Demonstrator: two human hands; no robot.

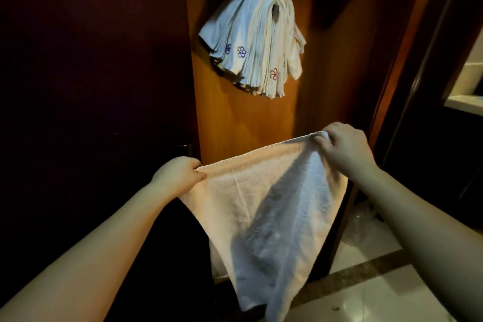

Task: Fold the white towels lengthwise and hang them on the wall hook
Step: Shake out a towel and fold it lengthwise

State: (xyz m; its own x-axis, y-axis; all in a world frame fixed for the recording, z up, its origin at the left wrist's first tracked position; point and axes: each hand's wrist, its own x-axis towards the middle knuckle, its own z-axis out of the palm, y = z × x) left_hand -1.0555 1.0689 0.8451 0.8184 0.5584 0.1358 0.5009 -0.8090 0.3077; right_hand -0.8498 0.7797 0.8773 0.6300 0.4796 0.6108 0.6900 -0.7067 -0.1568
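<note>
Left grip: the left hand pinches the near-left corner of a white towel, thumb and curled fingers closed on the top hem. Right grip: the right hand pinches the opposite corner of the same hem, fingers curled over the bunched fabric, held higher than the left. Both forearms extend in from the lower frame edge.

The towel is stretched between the two hands along its top edge, which slopes up toward the right. The body hangs free below and tapers to a loose point low in the frame. A fold runs diagonally down its middle, with a shaded band beside it.

Directly above the held towel, a stack of folded towels is draped over the wall hook; only a small dark part of the hook shows under the arch of fabric. Several layers carry small embroidered flower marks, purple on the left, red lower right. The stack covers nearly all of the hook.

The hook is mounted on an upright wooden panel. A dark surface lies left of the panel. A dark frame runs to the right. Pale tiled floor with a dark inlaid strip shows at lower right
</note>
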